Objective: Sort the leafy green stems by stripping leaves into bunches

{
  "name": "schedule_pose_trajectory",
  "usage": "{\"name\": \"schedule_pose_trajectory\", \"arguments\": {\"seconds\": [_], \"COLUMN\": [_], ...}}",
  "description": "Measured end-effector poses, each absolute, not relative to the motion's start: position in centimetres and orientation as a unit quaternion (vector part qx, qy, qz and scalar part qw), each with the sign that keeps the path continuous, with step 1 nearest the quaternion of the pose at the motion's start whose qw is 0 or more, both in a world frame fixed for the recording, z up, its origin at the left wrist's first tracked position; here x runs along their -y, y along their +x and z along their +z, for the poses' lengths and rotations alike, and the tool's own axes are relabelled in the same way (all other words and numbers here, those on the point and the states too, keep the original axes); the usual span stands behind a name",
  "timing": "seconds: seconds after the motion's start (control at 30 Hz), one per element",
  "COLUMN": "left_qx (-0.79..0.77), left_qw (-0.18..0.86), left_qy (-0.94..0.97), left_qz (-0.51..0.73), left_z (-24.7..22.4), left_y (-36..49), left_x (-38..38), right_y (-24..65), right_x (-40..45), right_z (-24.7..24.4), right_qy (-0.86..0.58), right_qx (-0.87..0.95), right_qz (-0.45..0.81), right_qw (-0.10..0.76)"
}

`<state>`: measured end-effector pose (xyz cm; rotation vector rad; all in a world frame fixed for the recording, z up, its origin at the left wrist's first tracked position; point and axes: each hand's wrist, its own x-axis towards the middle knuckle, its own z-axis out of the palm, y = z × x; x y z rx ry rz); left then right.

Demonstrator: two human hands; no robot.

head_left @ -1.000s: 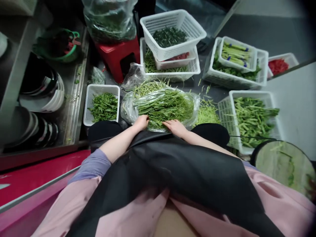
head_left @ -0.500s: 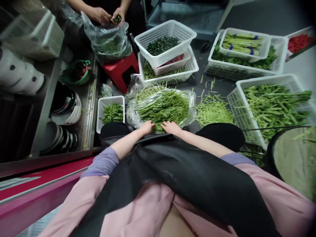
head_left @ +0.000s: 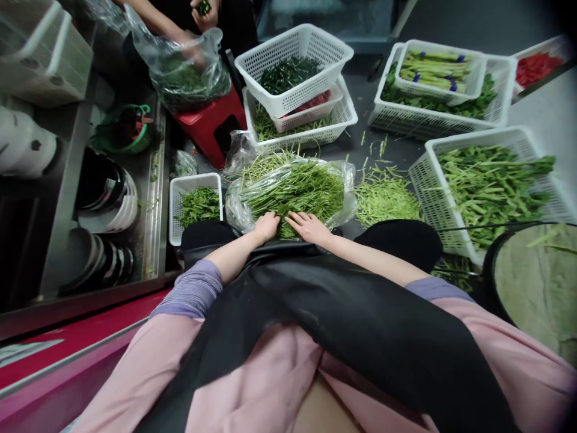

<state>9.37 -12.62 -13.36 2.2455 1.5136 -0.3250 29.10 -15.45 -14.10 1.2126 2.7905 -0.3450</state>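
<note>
Fingers [head_left: 292, 218] of L + R at near edge of greens [head_left: 315, 186]; can't tell if gripping. L to R: small basket [head_left: 172, 211] w/ leaves [head_left: 201, 204], left hand [head_left: 267, 227], greens in open plastic bag [head_left: 236, 203], near-mid, right hand [head_left: 312, 230], stem pile [head_left: 387, 198] on floor [head_left: 365, 111]. Risk: hard pull might drag bag's loose rim, spilling greens.

i've got the dark floor [head_left: 399, 153] spread out ahead of me, and it's crowded: the clear bag of greens [head_left: 306, 186] lies right in front of me, a loose heap of pale cut stems [head_left: 387, 197] sprawls to its right, stray bits [head_left: 383, 146] dot the bare patch beyond. to my left, a small white basket [head_left: 173, 207]; farther out, a red stool [head_left: 210, 126] and a wide white basket [head_left: 297, 142]; to my right, a long white crate [head_left: 419, 122] and a deep white basket [head_left: 436, 195]. left again, the metal shelf [head_left: 154, 225] carries stacked dishes [head_left: 126, 207] and a green basket [head_left: 142, 139].
</note>
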Motion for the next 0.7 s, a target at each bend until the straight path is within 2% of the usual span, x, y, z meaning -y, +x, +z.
{"name": "schedule_pose_trajectory", "arguments": {"seconds": [0.2,0.37,0.7], "left_qx": [-0.564,-0.639,-0.637], "left_qw": [0.284,0.248,0.176], "left_qy": [0.764,0.718,0.741], "left_qz": [-0.132,-0.117,-0.120], "left_z": [-13.7,-14.5,-14.6], "left_y": [8.1,7.0,8.2], "left_x": [12.3,10.9,12.3], "right_y": [28.2,28.5,29.2], "right_x": [15.3,15.6,16.2], "right_z": [-14.5,-14.4,-13.6], "right_qy": [0.366,0.347,0.354], "right_qx": [-0.911,-0.918,-0.916], "right_qz": [-0.135,-0.130,-0.122], "right_qw": [0.130,0.144,0.142]}}
